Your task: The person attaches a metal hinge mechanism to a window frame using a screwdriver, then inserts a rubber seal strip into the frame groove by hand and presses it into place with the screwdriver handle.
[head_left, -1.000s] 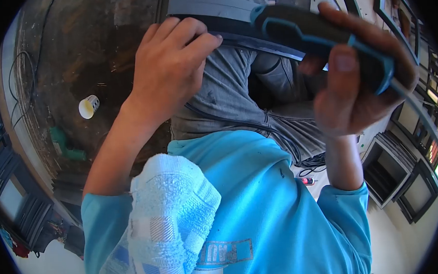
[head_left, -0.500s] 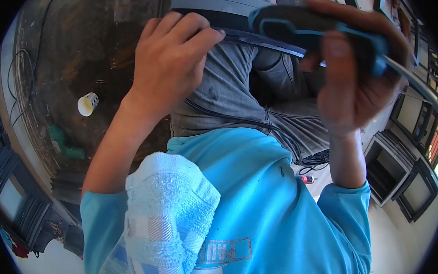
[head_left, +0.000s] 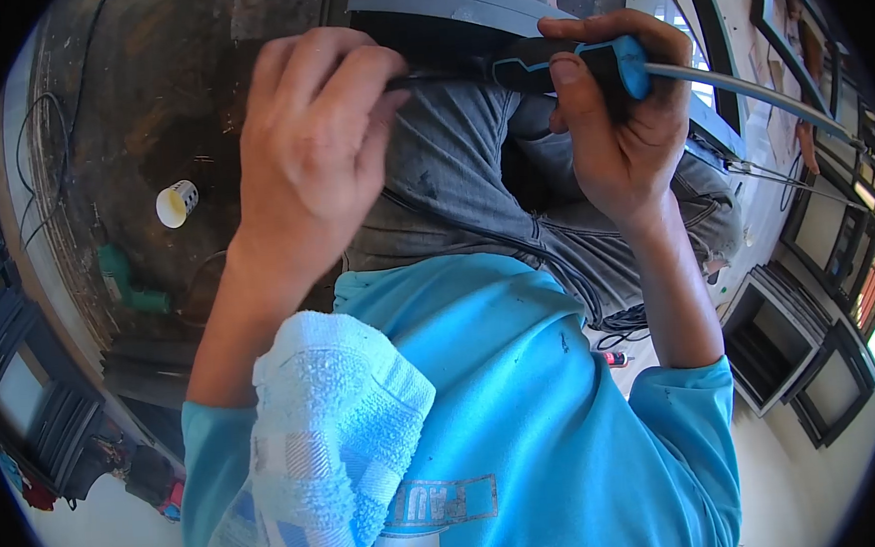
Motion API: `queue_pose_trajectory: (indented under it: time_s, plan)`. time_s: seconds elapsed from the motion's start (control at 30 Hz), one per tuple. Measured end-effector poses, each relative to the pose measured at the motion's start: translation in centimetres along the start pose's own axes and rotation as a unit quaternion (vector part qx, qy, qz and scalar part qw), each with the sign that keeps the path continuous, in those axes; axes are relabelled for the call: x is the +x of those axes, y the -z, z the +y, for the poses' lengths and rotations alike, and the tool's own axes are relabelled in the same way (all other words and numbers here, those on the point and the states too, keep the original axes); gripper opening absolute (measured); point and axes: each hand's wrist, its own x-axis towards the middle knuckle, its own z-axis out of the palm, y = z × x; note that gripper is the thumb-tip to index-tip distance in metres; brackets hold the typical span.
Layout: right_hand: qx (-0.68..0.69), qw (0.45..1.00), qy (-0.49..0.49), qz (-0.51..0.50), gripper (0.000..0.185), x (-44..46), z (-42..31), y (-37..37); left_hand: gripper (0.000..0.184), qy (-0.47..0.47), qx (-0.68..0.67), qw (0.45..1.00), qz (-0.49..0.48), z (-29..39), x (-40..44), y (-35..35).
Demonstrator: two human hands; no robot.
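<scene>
My right hand (head_left: 623, 112) is wrapped round the black and blue handle of a screwdriver (head_left: 570, 70), its long metal shaft pointing right. The handle's butt end rests against or just in front of a grey metal frame (head_left: 441, 3) lying across my lap. My left hand (head_left: 315, 146) is closed at the frame's near edge, left of the handle. A thin black strip (head_left: 435, 76) runs from its fingertips toward the butt of the handle. The fingertips themselves are partly hidden and slightly blurred.
A white cup (head_left: 177, 204) lies tipped on the dark board at left, near a green power tool (head_left: 132, 282). Black cord (head_left: 475, 229) crosses my lap. A towel (head_left: 336, 420) hangs over my front. Dark frames (head_left: 777, 338) stand at right, and more lean at left.
My right hand has moved left with the screwdriver, its butt now lower at the frame. My left hand has shifted left and slightly down, and the black strip shows between them.
</scene>
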Motion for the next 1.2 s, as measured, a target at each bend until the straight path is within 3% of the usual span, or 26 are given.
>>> queue_pose_trajectory:
  time_s: [0.1, 0.17, 0.2, 0.27, 0.37, 0.57, 0.67, 0.8, 0.87, 0.97, 1.03, 1.1, 1.2]
  plan:
    - [-0.002, 1.0, 0.001, -0.005, 0.036, 0.1, 0.0, 0.2, 0.021, 0.132, -0.186, 0.973, -0.022, 2.0, 0.1, 0.2]
    - [0.004, 1.0, 0.006, -0.005, 0.036, 0.0, 0.2, 0.2, 0.019, 0.244, -0.306, 0.92, -0.021, 1.5, -0.1, 0.2]
    - [0.003, 1.0, 0.009, -0.005, 0.036, 0.0, 0.2, 0.2, 0.014, 0.256, -0.292, 0.921, -0.038, 0.4, -0.1, 0.4]
    - [0.002, 1.0, 0.018, -0.007, 0.036, 0.2, 0.3, 0.2, 0.011, 0.162, -0.191, 0.967, -0.034, -0.8, -0.1, 0.1]
    - [-0.004, 1.0, 0.015, -0.022, 0.036, 0.6, -0.2, 0.4, 0.01, 0.095, -0.044, 0.994, -0.035, 0.0, 0.4, 0.8]
    - [-0.072, 0.994, 0.034, -0.069, 0.035, 1.4, -0.8, 0.6, 0.013, 0.014, 0.045, 0.998, -0.035, -0.8, 0.7, 0.4]
    - [-0.007, 1.0, 0.017, -0.019, 0.036, 1.4, -2.0, 0.5, 0.017, -0.018, 0.091, 0.995, -0.046, -0.5, 1.1, 0.4]
    - [-0.043, 0.997, 0.068, -0.022, 0.038, 0.5, -0.2, -0.6, 0.022, -0.043, 0.09, 0.993, -0.066, 1.0, 2.0, 0.1]
    - [-0.042, 0.998, 0.047, 0.008, 0.033, 0.8, -1.5, -0.2, 0.023, -0.051, 0.084, 0.99, -0.099, 1.8, 1.8, -0.7]
    - [-0.025, 0.995, 0.04, 0.093, 0.027, 2.3, -4.9, 1.7, 0.021, -0.062, 0.053, 0.996, -0.04, -0.2, 1.0, -2.3]
    - [0.16, 0.979, 0.03, 0.12, 0.032, 1.3, -4.5, 1.5, 0.023, -0.046, 0.039, 0.998, -0.034, -0.2, 0.7, -2.5]
    - [-0.097, 0.985, 0.14, -0.001, 0.034, 1.1, 0.1, -1.4, 0.024, -0.041, 0.047, 0.998, -0.032, -0.1, 1.1, -2.3]
    - [-0.055, 0.998, 0.01, -0.002, 0.031, 1.2, -2.1, 0.0, 0.025, -0.036, 0.054, 0.997, -0.042, -0.1, 0.9, -2.1]
